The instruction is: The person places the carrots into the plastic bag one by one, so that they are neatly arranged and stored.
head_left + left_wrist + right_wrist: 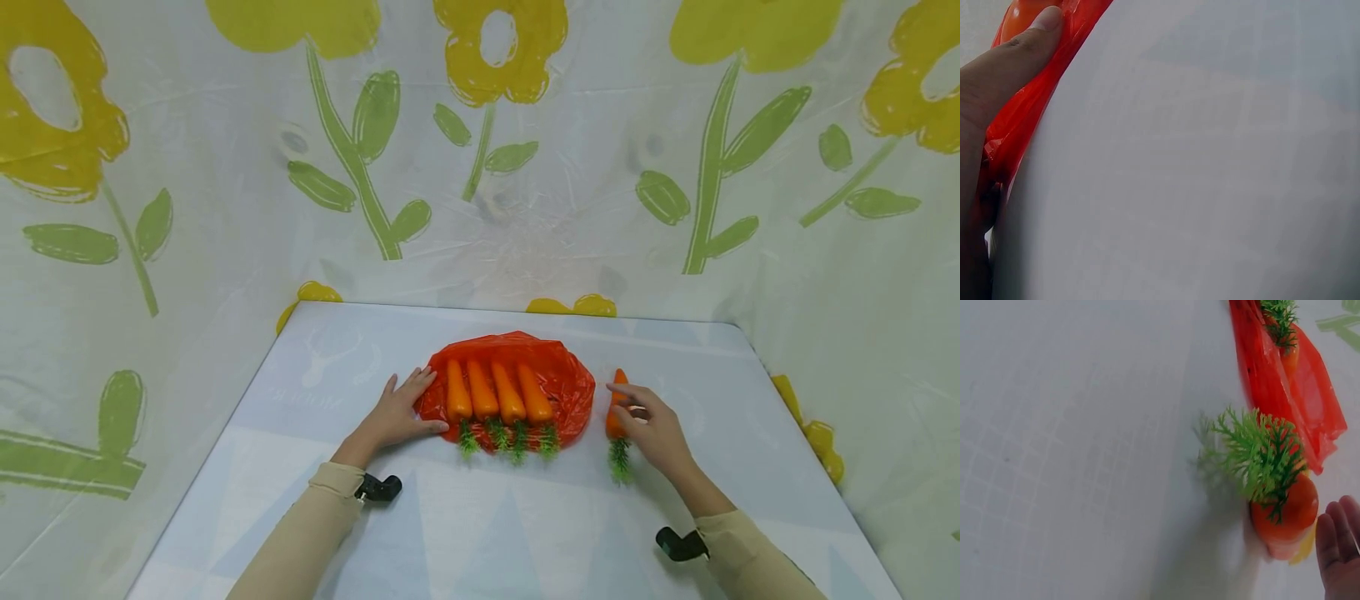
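Several toy carrots [482,390] with green plastic tops lie side by side on a red plastic bag [573,387]. My left hand [401,412] rests on the bag's left edge with its fingers spread. In the left wrist view, the thumb [1019,59] lies over the red film beside an orange carrot [1025,15]. One more carrot [618,425] lies alone to the right of the bag, its green top towards me. Over its right side hovers my right hand [656,429], fingers extended. In the right wrist view, its fingertips [1325,534] are close beside this carrot [1285,509]; contact is unclear.
A pale table [495,525] with faint blue triangles carries everything. Behind it and at both sides hang white sheets [517,242] printed with yellow flowers. Small black devices [380,488] are strapped to both wrists.
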`<state>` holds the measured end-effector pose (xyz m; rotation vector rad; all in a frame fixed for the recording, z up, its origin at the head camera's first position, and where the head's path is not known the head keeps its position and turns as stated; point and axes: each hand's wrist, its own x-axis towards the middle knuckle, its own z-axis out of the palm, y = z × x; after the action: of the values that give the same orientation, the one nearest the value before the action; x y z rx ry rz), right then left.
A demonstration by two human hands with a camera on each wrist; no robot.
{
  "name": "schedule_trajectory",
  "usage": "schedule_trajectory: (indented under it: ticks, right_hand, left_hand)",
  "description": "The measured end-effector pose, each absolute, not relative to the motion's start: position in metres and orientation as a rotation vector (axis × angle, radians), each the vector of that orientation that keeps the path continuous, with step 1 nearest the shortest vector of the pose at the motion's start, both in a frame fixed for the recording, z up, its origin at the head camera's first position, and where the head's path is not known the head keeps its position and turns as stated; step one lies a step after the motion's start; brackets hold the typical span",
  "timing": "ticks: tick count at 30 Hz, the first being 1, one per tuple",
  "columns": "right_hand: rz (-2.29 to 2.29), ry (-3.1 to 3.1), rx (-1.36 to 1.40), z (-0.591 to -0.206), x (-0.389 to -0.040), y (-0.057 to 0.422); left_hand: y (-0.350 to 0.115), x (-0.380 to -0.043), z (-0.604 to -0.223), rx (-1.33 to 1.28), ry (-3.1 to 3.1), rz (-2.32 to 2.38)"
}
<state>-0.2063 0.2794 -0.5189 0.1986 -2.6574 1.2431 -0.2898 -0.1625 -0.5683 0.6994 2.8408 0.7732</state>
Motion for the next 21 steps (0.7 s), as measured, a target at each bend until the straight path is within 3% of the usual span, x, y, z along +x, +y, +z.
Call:
schedule_trajectory:
  ticks: [21]
  right_hand:
    - [1.243, -2.669, 0.115, -0.528, -0.2, 0.292]
  left_hand:
    - [-0.163, -0.29, -0.569, 0.711, 2.844, 0.775]
